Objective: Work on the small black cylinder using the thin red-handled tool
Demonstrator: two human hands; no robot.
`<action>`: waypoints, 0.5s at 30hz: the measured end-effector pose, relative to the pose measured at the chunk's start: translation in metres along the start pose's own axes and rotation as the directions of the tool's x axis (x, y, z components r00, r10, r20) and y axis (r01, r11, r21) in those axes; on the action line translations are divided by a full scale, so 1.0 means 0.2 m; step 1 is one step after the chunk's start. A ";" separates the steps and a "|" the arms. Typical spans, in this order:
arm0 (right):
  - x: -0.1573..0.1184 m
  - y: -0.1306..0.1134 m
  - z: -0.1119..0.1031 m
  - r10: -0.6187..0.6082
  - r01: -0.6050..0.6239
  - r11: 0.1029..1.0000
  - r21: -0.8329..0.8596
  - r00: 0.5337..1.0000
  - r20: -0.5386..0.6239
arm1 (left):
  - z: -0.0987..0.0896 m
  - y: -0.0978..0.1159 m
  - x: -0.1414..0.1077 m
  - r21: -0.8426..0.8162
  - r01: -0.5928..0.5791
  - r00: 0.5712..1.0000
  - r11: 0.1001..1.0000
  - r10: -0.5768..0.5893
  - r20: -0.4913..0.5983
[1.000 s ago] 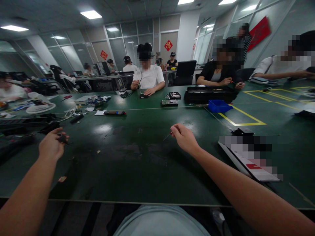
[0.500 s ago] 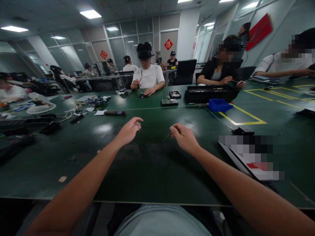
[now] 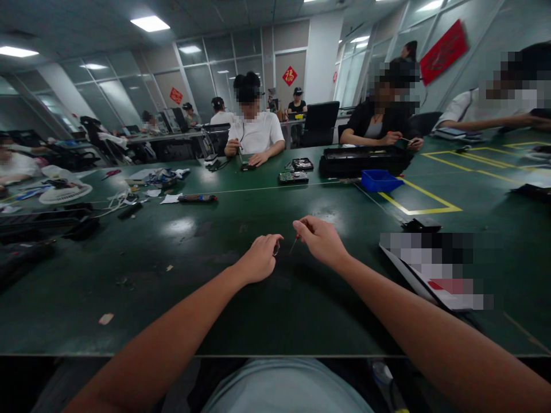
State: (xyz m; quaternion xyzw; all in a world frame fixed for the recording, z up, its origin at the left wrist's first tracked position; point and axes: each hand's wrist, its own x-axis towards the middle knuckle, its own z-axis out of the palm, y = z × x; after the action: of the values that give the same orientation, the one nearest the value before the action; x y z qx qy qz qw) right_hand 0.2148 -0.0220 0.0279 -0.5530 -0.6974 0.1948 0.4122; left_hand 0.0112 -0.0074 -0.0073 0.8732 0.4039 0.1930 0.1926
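Note:
My right hand [image 3: 321, 241] is closed in a pinch around a thin screwdriver [image 3: 294, 244] with a red handle. Its shaft slants down and to the left, toward the table. Close to its left, my left hand [image 3: 260, 258] has its fingers curled, back of the hand up. At those fingertips shows the curved, shiny rim of a small ring-shaped thing [image 3: 276, 248]; its kind cannot be made out. Both hands are over the dark green table [image 3: 301, 315].
Opened hard drives [image 3: 293, 177] and a blue tray [image 3: 379, 181] are at the far side, beside a long black housing [image 3: 365, 162]. A black-and-red tool [image 3: 198, 198] lies left of centre. At right rests a white-edged flat object [image 3: 413, 281]. Co-workers sit opposite.
My left hand has moved right and nearer to me, coming close to my right hand. The screwdriver now points more steeply down. The view has shifted slightly.

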 end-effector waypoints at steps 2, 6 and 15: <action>0.00 0.00 0.00 -0.002 0.002 1.000 0.001 1.000 0.005 | 0.01 -0.03 0.01 -0.022 -0.035 0.999 0.999 0.035 -0.011; 0.00 0.02 0.00 -0.005 0.005 1.000 0.031 1.000 -0.001 | 0.00 -0.05 0.03 -0.056 -0.074 0.996 0.996 0.071 -0.053; -0.01 0.03 0.02 -0.019 0.014 0.972 0.235 1.000 0.019 | -0.01 -0.07 0.05 -0.159 0.010 0.989 0.987 -0.033 -0.146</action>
State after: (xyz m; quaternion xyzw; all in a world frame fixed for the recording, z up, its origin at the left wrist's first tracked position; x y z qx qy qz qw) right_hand 0.2160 -0.0205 0.0205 -0.4925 -0.6782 0.2785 0.4689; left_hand 0.0074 0.0092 -0.0108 0.8340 0.4100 0.2867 0.2326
